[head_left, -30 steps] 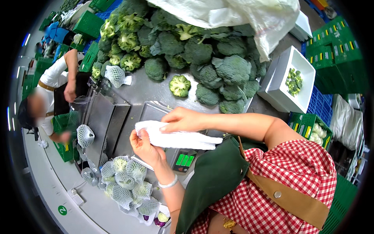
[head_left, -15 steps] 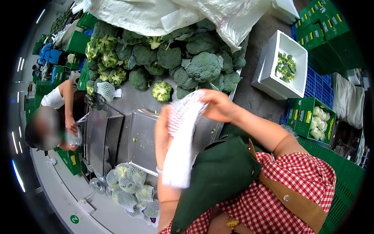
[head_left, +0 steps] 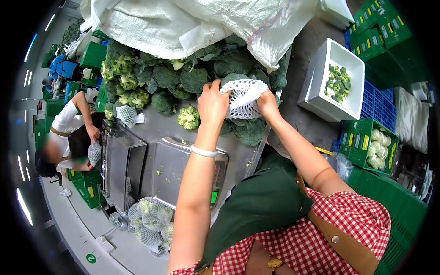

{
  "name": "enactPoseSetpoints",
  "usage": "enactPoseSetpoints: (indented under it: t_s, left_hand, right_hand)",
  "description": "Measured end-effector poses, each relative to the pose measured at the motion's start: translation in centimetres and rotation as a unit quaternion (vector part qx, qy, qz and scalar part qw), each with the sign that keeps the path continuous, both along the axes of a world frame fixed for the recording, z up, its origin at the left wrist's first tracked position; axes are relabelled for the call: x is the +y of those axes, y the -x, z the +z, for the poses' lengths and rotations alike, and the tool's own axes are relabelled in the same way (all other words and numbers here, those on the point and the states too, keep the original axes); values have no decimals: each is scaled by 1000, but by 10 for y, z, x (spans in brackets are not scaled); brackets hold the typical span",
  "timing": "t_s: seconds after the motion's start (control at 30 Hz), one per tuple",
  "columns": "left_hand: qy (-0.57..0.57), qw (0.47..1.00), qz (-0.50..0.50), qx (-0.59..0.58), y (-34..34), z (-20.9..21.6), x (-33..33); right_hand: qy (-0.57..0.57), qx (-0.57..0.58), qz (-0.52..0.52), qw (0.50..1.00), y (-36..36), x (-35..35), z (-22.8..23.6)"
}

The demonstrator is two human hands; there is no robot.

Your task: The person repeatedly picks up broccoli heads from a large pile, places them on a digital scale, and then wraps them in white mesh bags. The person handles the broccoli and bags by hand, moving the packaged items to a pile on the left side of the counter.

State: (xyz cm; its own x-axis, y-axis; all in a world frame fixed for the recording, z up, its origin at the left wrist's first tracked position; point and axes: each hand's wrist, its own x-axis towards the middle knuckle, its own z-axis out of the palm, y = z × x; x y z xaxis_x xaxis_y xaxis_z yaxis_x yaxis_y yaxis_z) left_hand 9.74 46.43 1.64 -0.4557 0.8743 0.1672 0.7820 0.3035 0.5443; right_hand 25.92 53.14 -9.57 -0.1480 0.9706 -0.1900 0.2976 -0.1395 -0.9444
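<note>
A white foam net sleeve (head_left: 248, 97) is stretched wide between my two hands. My left hand (head_left: 213, 104) grips its left edge, with the fingers closed on the netting. On the opposite side my right hand (head_left: 268, 105) pinches the sleeve's right edge. Directly behind and beneath the netting lie dark green broccoli heads (head_left: 249, 131); whether one is inside the sleeve I cannot tell. A single trimmed broccoli head (head_left: 188, 118) sits on the steel table just left of my left wrist.
A scale with a steel tray (head_left: 172, 172) is below my left forearm. Net-wrapped heads (head_left: 149, 220) pile up at lower left. A white foam box (head_left: 338, 87) holds broccoli pieces. White sacking (head_left: 151, 27) covers the far heap. A co-worker (head_left: 68, 123) holds a net-wrapped head at left.
Both hands have moved forward over the broccoli heap. The sleeve, which hung long and narrow, is now spread open sideways. The co-worker's hands have shifted apart.
</note>
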Motion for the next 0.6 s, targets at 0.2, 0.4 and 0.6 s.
enactPoseSetpoints:
  t_s: [0.2,0.4,0.6]
  left_hand:
    - [72,878,137,-454,34,0,-33]
    - [-272,447,-112,-844,29,-22,-177]
    - [-414,491,95,-761,9,4,-258]
  right_hand:
    - [-208,-18,122,970,15,-36,98]
    - [-451,-66,419,785,54,-125,181]
    - [-204,192,574,770,84,-181,183]
